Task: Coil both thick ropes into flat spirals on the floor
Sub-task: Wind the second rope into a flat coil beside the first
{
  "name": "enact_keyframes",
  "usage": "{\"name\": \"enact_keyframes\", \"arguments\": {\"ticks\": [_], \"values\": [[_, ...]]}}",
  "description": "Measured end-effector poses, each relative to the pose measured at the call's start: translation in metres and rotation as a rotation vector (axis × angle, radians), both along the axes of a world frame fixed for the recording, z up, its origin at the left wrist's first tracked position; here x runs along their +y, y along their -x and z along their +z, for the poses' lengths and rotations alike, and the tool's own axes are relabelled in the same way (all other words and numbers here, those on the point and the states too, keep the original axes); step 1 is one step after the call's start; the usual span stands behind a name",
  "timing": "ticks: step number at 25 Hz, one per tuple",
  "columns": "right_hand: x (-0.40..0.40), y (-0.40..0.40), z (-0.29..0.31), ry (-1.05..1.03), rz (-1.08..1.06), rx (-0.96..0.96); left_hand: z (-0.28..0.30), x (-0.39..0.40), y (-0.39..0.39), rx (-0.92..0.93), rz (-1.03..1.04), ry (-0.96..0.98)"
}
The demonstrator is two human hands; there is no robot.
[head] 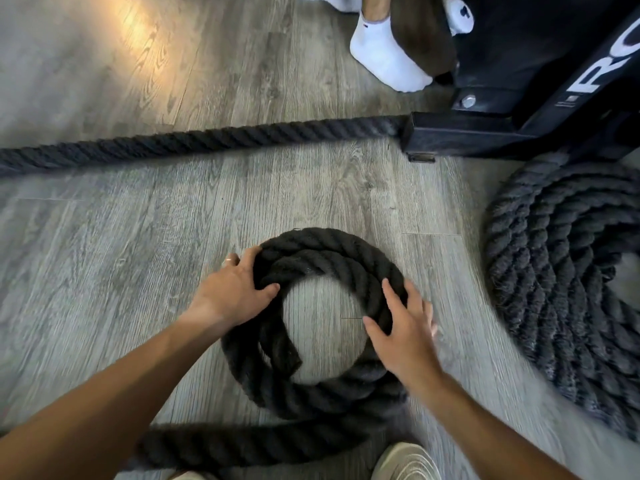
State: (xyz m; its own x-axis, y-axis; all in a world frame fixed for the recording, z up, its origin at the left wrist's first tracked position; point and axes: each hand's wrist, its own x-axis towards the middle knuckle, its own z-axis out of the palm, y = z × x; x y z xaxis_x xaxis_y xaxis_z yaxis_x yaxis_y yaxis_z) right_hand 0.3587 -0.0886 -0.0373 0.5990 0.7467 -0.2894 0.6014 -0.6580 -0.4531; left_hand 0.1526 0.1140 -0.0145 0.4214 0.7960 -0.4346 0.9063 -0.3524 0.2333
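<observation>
A thick black rope coil (pixel 322 258) of about two turns lies on the grey wood floor in front of me, with a bare hole in its middle. My left hand (pixel 235 289) grips the coil's left side, thumb inside the ring. Laid flat on the right side of the coil is my right hand (pixel 405 327), fingers spread. The rope's tail (pixel 249 445) runs off left along the bottom. A second, larger coil (pixel 561 271) of several turns rests at the right. A straight stretch of rope (pixel 194 140) crosses the floor behind.
A black metal rack base (pixel 485 133) with a bolt stands at the upper right, touching the straight rope. Another person's feet in white socks (pixel 384 53) are at the top. My shoe (pixel 405 462) shows at the bottom edge.
</observation>
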Motion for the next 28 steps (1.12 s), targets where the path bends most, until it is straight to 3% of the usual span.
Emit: {"name": "enact_keyframes", "arguments": {"ticks": [5,8,10,13,16,18,20,23,28], "values": [[0.068,-0.045,0.008,0.01,0.444,0.079,0.015,-0.063,0.052,-0.012,0.278,0.296],[0.082,-0.041,0.011,-0.036,0.533,0.054,0.019,-0.056,0.051,0.174,0.202,0.215],[0.065,-0.027,0.013,-0.125,0.418,-0.003,0.021,-0.037,0.033,0.13,0.137,0.097],[0.003,0.015,0.009,-0.111,-0.011,-0.104,0.014,-0.006,0.002,-0.046,-0.064,0.065],[-0.054,0.058,0.006,0.066,-0.343,0.06,0.0,0.012,-0.01,-0.014,-0.273,0.038],[-0.06,0.062,0.005,0.088,-0.384,0.162,-0.006,0.012,-0.009,0.001,-0.29,0.016],[-0.044,0.047,0.006,0.043,-0.314,0.194,-0.005,0.008,-0.004,-0.004,-0.222,-0.016],[0.0,0.0,0.009,0.051,-0.067,0.192,0.005,-0.006,0.016,-0.08,0.048,0.003],[0.085,-0.054,0.014,0.024,0.362,0.23,0.026,-0.084,0.062,-0.121,0.374,0.244]]}}
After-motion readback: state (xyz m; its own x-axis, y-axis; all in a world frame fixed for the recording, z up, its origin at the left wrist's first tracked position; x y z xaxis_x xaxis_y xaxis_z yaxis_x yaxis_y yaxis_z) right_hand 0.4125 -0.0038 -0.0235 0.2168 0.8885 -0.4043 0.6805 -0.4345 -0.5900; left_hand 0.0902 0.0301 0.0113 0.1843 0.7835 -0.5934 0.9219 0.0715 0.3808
